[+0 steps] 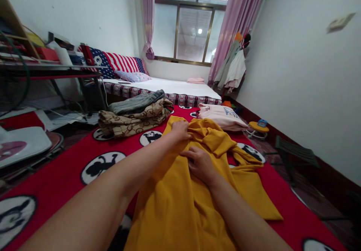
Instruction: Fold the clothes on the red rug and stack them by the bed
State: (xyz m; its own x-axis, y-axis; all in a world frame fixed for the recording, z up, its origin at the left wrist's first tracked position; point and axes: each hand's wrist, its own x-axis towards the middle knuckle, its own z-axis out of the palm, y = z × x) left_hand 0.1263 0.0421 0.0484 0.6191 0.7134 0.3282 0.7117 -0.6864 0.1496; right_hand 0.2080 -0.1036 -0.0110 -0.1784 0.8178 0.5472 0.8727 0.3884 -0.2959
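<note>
A mustard-yellow long-sleeved garment (172, 202) lies spread and wrinkled over a red blanket (64, 191) with black-and-white round prints. Its far end is bunched up, and a sleeve stretches out to the right. My left hand (179, 130) is closed on the cloth near the far left edge. Nearer to me and slightly to the right, my right hand (200, 164) rests on the garment, its bent fingers gripping a fold. The fingertips of both hands are partly hidden by cloth.
Folded brown patterned clothing (135, 121) and grey jeans (138, 102) lie beyond, on the left. A pink folded top (221, 116) sits at the far right. Around the bed stand a cluttered desk (50, 70), a white chair seat (25, 144), a dark folding stool (296, 151) and a yellow stool (258, 127).
</note>
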